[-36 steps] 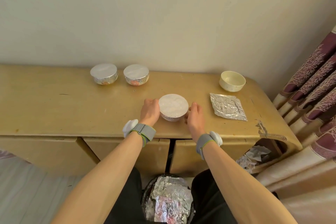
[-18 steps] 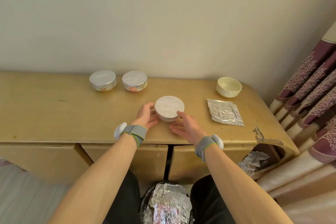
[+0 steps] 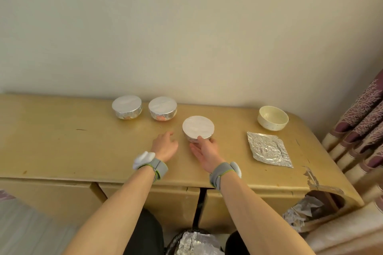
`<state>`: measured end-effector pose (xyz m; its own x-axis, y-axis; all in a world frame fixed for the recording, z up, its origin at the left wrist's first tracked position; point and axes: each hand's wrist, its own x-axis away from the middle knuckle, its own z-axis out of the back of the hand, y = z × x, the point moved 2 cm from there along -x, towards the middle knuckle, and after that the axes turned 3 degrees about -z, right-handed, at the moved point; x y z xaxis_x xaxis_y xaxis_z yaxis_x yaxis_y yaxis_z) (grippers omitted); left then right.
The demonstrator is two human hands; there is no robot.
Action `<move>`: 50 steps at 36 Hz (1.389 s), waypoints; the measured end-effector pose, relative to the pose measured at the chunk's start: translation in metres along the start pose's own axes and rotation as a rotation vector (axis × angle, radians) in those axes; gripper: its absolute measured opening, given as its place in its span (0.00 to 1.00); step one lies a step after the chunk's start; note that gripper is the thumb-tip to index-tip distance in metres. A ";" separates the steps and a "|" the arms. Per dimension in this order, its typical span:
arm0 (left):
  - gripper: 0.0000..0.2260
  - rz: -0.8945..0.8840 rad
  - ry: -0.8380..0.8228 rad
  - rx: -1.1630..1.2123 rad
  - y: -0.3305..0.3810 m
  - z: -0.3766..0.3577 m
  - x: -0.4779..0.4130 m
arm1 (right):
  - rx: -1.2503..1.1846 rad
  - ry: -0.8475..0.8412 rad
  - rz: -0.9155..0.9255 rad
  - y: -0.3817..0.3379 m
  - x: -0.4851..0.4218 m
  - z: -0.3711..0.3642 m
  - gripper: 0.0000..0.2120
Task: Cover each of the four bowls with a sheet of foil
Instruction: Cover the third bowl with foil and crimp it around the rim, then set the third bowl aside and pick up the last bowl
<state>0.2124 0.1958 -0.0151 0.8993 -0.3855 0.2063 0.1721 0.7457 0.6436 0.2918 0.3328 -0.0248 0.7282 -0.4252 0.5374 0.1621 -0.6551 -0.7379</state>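
Note:
Two foil-covered bowls (image 3: 127,106) (image 3: 162,108) stand side by side at the back of the wooden cabinet top (image 3: 62,143). A third foil-covered bowl (image 3: 198,128) sits in the middle. My right hand (image 3: 205,149) is flat, its fingertips touching that bowl's near side without gripping it. My left hand (image 3: 164,145) rests open on the wood, a little left of the bowl and apart from it. An uncovered cream bowl (image 3: 273,117) stands at the back right. In front of it lies a flat, crinkled sheet of foil (image 3: 268,149).
Patterned curtains (image 3: 362,126) hang close to the cabinet's right end, where the veneer is chipped (image 3: 310,176). Crumpled foil (image 3: 300,211) sits in an opening below that corner. A bin with used foil (image 3: 196,242) stands between my legs. The wall runs behind the bowls.
The third covered bowl has slid away from the front edge toward the back. My left hand let go of it; my right hand shifted from its side to its near edge.

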 end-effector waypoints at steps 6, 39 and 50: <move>0.23 -0.029 -0.043 -0.446 -0.023 0.001 -0.008 | -0.001 0.003 0.015 -0.012 -0.019 -0.015 0.27; 0.25 -0.035 0.121 -0.463 -0.053 -0.017 -0.006 | 0.277 -0.064 -0.075 -0.038 -0.088 -0.036 0.29; 0.25 -0.042 0.092 -0.484 -0.052 -0.015 -0.002 | 0.778 0.118 0.217 -0.029 -0.051 0.033 0.17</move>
<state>0.2079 0.1657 -0.0603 0.9156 -0.3876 0.1069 0.3565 0.9056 0.2297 0.2721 0.3936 -0.0445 0.7285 -0.5847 0.3571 0.4729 0.0520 -0.8796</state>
